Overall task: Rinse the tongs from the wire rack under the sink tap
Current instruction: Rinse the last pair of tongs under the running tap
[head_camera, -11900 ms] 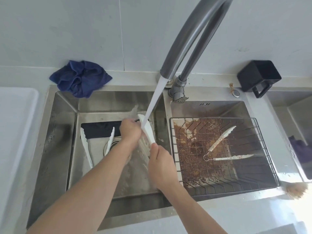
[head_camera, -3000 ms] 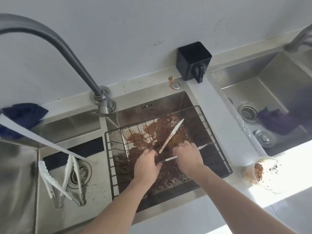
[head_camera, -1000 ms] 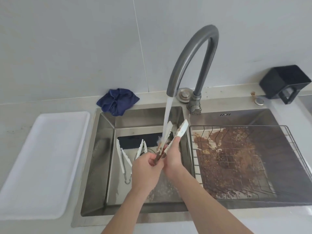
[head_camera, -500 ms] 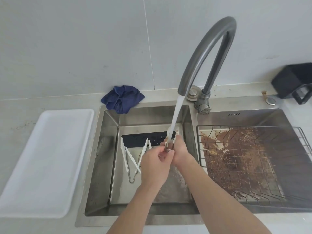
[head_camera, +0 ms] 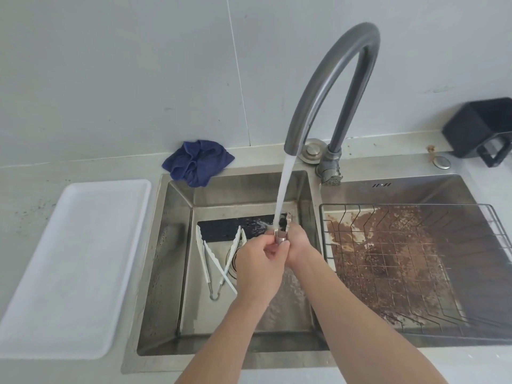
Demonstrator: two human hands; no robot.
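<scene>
I hold the tongs over the sink under the tap stream, my left hand and right hand both in a tight grip around them, beside the wire rack.

Sink around the hands: brushed stainless steel, dull sheen, wet and speckled on the left wall. Tap above the hands: dark grey metal, satin, smooth. Tongs gripped between left hand and right hand: a shiny metal end shows (rest hidden by fingers and water). Spare tongs left of the hands: white plastic arms with serrated edges, thin metal wire loop. Wire rack right of the hands: thin dark metal wire over brown gritty residue. Tray far left: white plastic, smooth, matt. Cloth beyond the hands: dark blue fabric, crumpled. Bench: pale, matt, speckled. Mug far right: black, matt.
</scene>
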